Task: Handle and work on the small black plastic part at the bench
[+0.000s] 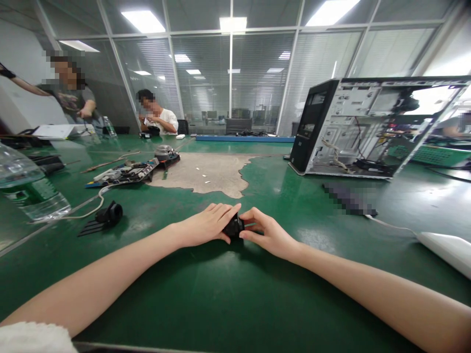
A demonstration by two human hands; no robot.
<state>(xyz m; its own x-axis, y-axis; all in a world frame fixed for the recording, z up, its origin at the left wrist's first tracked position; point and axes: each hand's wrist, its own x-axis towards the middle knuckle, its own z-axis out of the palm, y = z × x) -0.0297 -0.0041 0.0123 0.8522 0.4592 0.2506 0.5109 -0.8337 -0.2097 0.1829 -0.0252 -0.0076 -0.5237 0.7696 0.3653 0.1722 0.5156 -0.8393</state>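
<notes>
A small black part (234, 227) is between my two hands, low over the green table (221, 289); much of it is covered, and its kind cannot be made out. My left hand (204, 224) lies over its left side, fingers together on top and thumb below. From the right, my right hand (268, 233) pinches its end between thumb and fingertips. To the left of my left hand rests a black fitting with a round end and flat prongs (105, 218), touched by neither hand.
Beyond my hands is a bare patch of worn tabletop (206, 171), with a circuit board (125, 172) on its left. An opened computer case (320, 127) stands back right. A water bottle (33, 189) is at left, a white power bank-like block (447, 250) at right. Several people are around.
</notes>
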